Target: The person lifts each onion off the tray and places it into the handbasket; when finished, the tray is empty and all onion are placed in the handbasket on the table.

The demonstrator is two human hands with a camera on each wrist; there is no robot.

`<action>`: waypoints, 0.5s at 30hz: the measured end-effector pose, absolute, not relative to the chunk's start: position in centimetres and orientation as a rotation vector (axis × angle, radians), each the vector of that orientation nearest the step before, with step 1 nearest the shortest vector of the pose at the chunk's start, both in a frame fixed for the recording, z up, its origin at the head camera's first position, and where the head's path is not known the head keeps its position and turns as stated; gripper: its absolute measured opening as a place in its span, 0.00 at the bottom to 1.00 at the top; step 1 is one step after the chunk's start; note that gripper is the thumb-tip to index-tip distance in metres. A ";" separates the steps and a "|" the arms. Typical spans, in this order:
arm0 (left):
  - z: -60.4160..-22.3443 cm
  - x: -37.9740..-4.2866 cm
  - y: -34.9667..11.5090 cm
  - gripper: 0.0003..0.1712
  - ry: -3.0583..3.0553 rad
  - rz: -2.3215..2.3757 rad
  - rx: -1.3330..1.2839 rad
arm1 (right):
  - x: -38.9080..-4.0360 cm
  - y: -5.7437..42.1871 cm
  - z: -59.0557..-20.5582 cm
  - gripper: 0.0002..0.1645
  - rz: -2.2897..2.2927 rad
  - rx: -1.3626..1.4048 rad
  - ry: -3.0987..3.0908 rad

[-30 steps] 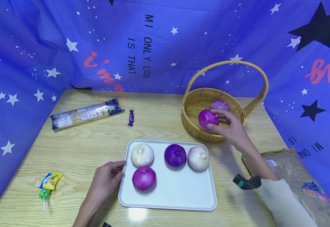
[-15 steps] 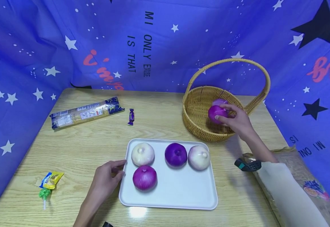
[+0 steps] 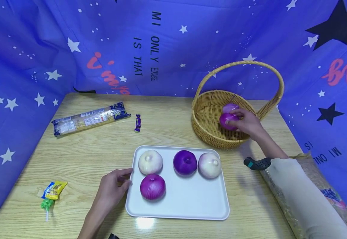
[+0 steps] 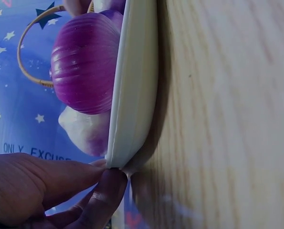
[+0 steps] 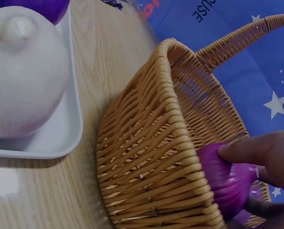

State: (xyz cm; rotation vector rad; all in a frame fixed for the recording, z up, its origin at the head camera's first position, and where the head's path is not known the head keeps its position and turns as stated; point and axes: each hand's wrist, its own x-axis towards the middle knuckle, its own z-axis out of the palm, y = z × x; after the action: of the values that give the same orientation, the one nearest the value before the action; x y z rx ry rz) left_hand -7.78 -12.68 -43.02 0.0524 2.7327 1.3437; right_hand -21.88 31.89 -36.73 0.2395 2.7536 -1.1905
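Note:
Inside the wicker basket, my right hand grips a purple onion, thumb on one side and fingers on the other. Just behind it in the basket sits a paler purple onion. My left hand pinches the left rim of the white tray between thumb and fingers, as the left wrist view also shows. On the tray are a white onion, a purple onion in front of it, a dark purple onion and another whitish onion at the right.
A noodle packet lies at the back left, with a purple wrapped candy beside it. Small wrapped sweets and a green lollipop lie at the left. A brown bag is under the right forearm. The basket's tall handle arches overhead.
My right hand has carried the purple onion rightward and deeper into the basket, up close to the paler one. The left hand stays on the tray rim.

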 end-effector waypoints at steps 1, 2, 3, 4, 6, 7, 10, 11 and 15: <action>-43.0 -7.8 -12.7 0.22 2.733 1.341 0.053 | -22.0 31.9 -36.6 0.34 -1.184 0.237 2.742; -43.0 -7.8 -12.6 0.22 2.734 1.340 0.053 | -22.0 31.9 -36.5 0.33 -1.178 0.233 2.732; -43.0 -7.8 -12.6 0.22 2.734 1.339 0.054 | -22.1 31.9 -36.4 0.33 -1.161 0.229 2.729; -43.0 -7.8 -12.6 0.21 2.734 1.338 0.056 | -22.1 31.9 -36.3 0.32 -1.147 0.225 2.723; -42.9 -7.8 -12.6 0.21 2.731 1.339 0.056 | -22.2 32.0 -36.2 0.31 -1.086 0.210 2.739; -42.9 -7.8 -12.6 0.21 2.729 1.341 0.053 | -22.2 32.0 -36.1 0.31 -1.052 0.203 2.749; -42.8 -7.7 -12.7 0.21 2.727 1.342 0.050 | -22.3 32.0 -35.9 0.31 -0.965 0.182 2.767; -42.8 -7.7 -12.7 0.21 2.726 1.343 0.049 | -22.3 32.1 -35.9 0.32 -0.949 0.176 2.767; -42.9 -7.7 -12.6 0.21 2.729 1.338 0.048 | -22.5 32.2 -35.9 0.33 -0.966 0.175 2.717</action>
State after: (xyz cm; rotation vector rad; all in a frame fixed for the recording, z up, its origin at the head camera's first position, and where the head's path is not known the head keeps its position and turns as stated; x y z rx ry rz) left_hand -7.72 -12.65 -42.86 0.0484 2.7287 1.3384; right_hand -22.45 32.20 -35.93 0.1745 2.7173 -0.9663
